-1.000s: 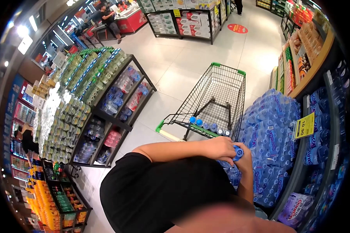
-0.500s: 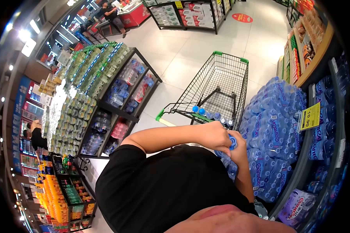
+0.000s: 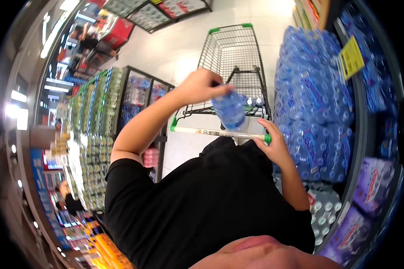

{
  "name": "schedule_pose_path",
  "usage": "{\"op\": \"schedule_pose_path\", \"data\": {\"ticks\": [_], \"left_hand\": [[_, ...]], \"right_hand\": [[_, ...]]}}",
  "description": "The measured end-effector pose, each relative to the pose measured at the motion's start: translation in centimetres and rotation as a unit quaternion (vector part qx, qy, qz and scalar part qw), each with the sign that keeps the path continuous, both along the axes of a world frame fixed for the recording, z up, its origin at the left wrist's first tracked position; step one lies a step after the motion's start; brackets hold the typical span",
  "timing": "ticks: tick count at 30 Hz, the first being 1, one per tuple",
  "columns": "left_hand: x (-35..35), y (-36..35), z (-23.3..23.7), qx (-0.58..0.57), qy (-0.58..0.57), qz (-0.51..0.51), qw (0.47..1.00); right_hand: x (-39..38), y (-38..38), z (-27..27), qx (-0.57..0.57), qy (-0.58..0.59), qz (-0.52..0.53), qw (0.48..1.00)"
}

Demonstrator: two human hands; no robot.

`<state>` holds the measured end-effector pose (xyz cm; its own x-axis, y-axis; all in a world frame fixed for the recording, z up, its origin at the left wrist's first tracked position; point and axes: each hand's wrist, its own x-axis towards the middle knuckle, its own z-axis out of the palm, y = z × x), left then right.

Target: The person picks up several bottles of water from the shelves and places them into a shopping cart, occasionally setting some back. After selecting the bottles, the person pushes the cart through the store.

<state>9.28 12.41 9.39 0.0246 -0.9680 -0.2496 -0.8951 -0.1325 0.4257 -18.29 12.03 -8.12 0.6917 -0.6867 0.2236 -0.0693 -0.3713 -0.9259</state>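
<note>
My left hand (image 3: 205,85) is closed round the top of a clear blue water bottle (image 3: 229,110), which hangs tilted above the cart's handlebar. The bottle is slightly blurred, and its cap is hidden by my fingers. My right hand (image 3: 276,142) is at the right end of the pale handlebar (image 3: 220,132), thumb and fingers apart around its green tip, holding nothing else. Beyond the bar is the black wire shopping cart (image 3: 231,47) with green corners. A few bottles with pale caps (image 3: 254,101) are at its near end, partly behind the held bottle.
Shrink-wrapped blue water packs (image 3: 309,89) are stacked close on the right, beside a shelf with a yellow price sign (image 3: 351,58). Purple packs (image 3: 375,184) sit lower right. A bottle display (image 3: 92,134) stands left. Other people (image 3: 92,42) are farther off, beyond the pale floor (image 3: 177,42).
My hands were together on the bottle; now the left has carried it forward and left over the handlebar. My right hand has let go and moved to the bar. The view has shifted.
</note>
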Motion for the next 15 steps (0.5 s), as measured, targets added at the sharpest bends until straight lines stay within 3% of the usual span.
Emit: {"op": "schedule_pose_path", "data": {"ticks": [4,9,12,15], "left_hand": [[3.0,-3.2,-0.6,0.010,-0.045,0.058,0.997],[9.7,-5.0,-7.1,0.003,-0.069,0.038,0.997],[13.8,-6.9,-10.6,0.002,-0.016,0.072,0.997],[17.2,-10.2,-14.9,0.005,0.059,0.109,0.992]], "right_hand": [[-0.9,1.4,-1.1,0.008,0.045,-0.020,0.999],[2.2,1.2,-1.8,0.014,0.066,-0.032,0.997],[4.0,1.5,-3.7,0.035,0.097,-0.055,0.993],[5.8,1.5,-7.4,-0.022,0.115,-0.077,0.990]]}}
